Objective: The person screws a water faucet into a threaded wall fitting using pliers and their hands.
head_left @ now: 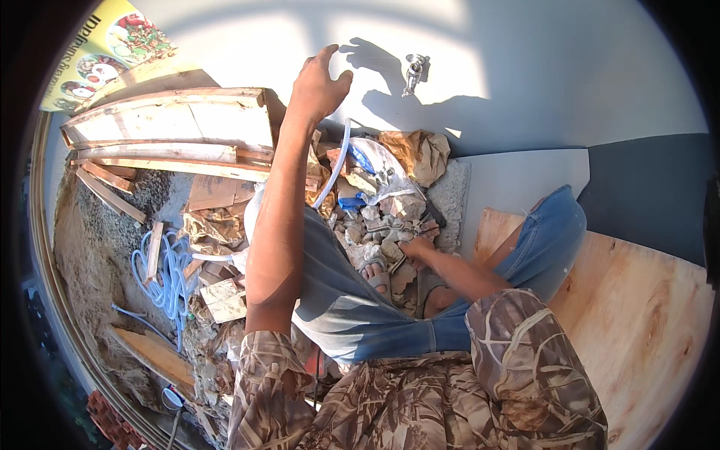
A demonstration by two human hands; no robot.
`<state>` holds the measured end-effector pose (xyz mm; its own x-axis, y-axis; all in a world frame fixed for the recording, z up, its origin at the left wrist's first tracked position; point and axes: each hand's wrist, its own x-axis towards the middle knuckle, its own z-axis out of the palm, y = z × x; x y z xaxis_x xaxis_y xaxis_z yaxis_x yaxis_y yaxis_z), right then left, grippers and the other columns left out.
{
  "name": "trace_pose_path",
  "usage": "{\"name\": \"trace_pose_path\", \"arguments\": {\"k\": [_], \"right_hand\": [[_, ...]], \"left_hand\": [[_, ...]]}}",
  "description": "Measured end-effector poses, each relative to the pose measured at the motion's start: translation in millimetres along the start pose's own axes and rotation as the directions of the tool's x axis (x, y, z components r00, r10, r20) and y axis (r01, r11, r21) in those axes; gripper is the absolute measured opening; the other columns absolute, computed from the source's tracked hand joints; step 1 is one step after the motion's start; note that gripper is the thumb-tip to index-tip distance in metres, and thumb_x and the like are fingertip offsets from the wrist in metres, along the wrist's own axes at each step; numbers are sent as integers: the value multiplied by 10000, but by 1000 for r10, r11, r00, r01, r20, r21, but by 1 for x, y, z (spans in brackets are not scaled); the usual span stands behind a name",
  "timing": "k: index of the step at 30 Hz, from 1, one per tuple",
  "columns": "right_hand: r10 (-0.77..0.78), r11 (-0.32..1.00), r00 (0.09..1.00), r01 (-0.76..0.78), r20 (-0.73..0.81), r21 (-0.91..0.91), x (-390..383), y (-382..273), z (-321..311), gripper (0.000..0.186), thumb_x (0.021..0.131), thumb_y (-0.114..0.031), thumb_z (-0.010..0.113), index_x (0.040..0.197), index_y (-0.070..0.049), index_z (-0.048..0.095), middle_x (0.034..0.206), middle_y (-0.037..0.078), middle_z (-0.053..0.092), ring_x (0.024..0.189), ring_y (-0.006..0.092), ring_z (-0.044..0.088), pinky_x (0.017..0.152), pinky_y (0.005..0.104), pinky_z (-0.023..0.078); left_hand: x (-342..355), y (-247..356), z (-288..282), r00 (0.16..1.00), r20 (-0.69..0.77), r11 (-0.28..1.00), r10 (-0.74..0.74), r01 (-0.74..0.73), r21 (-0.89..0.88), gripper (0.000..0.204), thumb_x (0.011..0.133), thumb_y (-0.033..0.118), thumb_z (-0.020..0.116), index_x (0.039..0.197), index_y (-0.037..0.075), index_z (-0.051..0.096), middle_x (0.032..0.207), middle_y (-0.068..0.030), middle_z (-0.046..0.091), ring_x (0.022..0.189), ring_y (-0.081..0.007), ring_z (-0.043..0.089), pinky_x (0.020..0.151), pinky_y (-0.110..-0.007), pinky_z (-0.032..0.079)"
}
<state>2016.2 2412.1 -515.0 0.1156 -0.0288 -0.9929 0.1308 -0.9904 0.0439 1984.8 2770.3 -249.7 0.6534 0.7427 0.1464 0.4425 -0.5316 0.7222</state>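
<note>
My left hand point(321, 86) is raised in front of the sunlit white wall point(262, 45), its thumb and fingers apart and nothing in them. Its shadow falls on the wall between it and a chrome tap point(414, 73). Low down between my knees, my right hand point(420, 250) is closed at the edge of a heap of broken rubble point(390, 229); what its fingers grip, if anything, is hidden. Just beyond lie a white plastic bag point(386, 172) with blue patches and crumpled brown paper point(420, 154). A pale hose point(335, 166) rises from the heap beside my left forearm.
Wooden boards point(165, 120) form a long box shape at the left. Below them lie a coiled blue hose point(166, 274), torn cardboard point(217, 193) and wood offcuts point(225, 298). A plywood sheet point(630, 322) is at the right, by a grey panel point(525, 176). My sandalled feet stand in the rubble.
</note>
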Motion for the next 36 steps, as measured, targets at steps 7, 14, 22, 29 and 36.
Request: {"name": "trace_pose_path", "arguments": {"k": [7,14,22,29,36], "right_hand": [[-182,962,781,266,-597,55,2,13,-17,590,881,-400,634,1173,103,535,971,221,685,737,270,712,555,376,581],[-582,492,768,594,-267,637,-239,-67,-63,207,903,-250,549,811,-69,508,611,-41,412,471,100,425,434,263,375],[-752,264,590,679,-295,685,-278,-36,-133,170,925,-195,509,780,-123,456,580,-79,346,419,29,302,359,215,264],[-956,46,285,392,-74,919,-269,-36,-151,335,969,-258,540,1231,-51,511,1240,139,504,1213,273,505,1057,583,407],[-965,-57,224,333,-138,941,-251,-68,-132,236,987,-307,522,1064,-84,534,1235,143,509,1237,321,491,1025,591,420]], "left_hand": [[5,16,18,975,207,989,80,-51,-142,385,873,292,611,1140,21,672,1087,-219,686,1010,-352,667,909,-408,502],[-33,34,0,604,796,994,37,61,-92,749,888,696,510,1050,-16,680,926,-161,683,937,-231,663,787,-345,532],[-82,84,62,723,691,615,23,535,-580,548,910,481,655,1227,50,538,851,-1,608,724,-83,519,600,-232,425],[-70,88,70,869,492,605,60,360,-710,269,994,318,565,1052,58,600,813,12,600,743,-81,535,691,-236,439],[-70,90,64,865,489,467,-111,480,-743,309,1007,297,535,1100,4,564,830,-32,604,672,-129,611,580,-270,525]]}}
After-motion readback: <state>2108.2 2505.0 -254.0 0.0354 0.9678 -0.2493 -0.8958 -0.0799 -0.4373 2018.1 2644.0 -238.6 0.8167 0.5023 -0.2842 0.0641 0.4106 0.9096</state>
